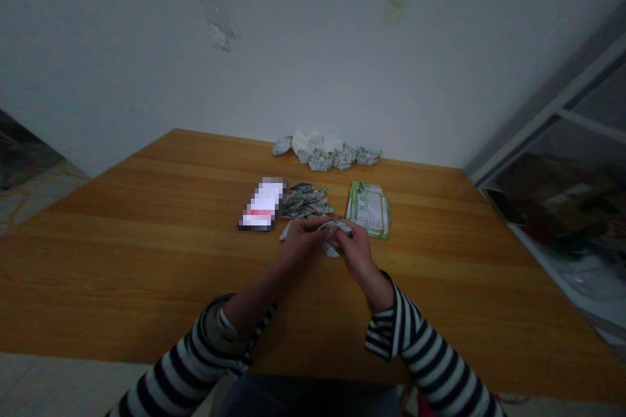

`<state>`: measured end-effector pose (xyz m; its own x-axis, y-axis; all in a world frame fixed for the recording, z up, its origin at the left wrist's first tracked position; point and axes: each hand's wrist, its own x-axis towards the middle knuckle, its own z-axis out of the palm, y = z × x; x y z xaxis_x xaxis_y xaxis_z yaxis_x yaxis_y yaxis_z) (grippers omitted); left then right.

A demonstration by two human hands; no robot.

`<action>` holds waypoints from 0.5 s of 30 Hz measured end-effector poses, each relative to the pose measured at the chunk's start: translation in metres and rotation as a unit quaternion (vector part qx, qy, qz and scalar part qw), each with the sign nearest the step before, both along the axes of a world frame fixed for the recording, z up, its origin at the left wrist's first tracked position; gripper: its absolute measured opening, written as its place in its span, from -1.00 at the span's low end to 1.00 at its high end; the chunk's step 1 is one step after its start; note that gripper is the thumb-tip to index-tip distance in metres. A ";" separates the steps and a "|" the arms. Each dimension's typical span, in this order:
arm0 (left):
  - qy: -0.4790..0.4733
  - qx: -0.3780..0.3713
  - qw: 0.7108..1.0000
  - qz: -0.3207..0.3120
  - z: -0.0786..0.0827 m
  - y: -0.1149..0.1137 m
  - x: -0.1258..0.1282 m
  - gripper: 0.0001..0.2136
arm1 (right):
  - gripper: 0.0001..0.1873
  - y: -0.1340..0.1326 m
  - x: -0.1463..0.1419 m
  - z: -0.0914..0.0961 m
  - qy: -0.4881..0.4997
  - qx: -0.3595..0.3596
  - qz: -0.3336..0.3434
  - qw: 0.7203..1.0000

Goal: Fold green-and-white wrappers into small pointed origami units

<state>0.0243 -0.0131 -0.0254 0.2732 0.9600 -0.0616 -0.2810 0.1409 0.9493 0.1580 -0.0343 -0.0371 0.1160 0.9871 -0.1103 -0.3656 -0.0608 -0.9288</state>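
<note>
Both my hands meet over the middle of a wooden table [147, 254]. My left hand [300, 241] and my right hand [356, 249] are closed on a small folded piece of printed paper [335, 229], which they pinch between the fingers. Just beyond my hands lies a pile of several small folded paper pieces [306, 202]. A flat green and white printed sheet [369, 208] lies to the right of the pile. My sleeves are striped black and white.
A phone [264, 203] with a lit screen lies left of the pile. A row of several folded paper shapes [325, 153] sits at the table's far edge by the white wall. A window frame [562, 111] stands at the right.
</note>
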 end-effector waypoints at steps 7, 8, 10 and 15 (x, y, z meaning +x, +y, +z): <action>-0.041 -0.019 0.999 -0.023 -0.003 0.003 0.000 -0.67 | -0.69 0.003 0.006 -0.004 0.011 0.010 0.020 1.000; -0.043 -0.021 0.999 -0.021 -0.004 0.004 0.000 -0.68 | -0.70 0.003 0.005 -0.004 0.010 0.008 0.011 1.000; -0.041 -0.021 0.999 -0.015 -0.007 0.004 0.000 -0.70 | -0.71 0.003 0.003 -0.004 0.006 0.001 -0.010 1.000; -0.018 -0.011 1.000 -0.023 0.000 0.001 0.002 -0.69 | -0.72 0.002 0.004 0.000 0.007 -0.005 -0.020 1.000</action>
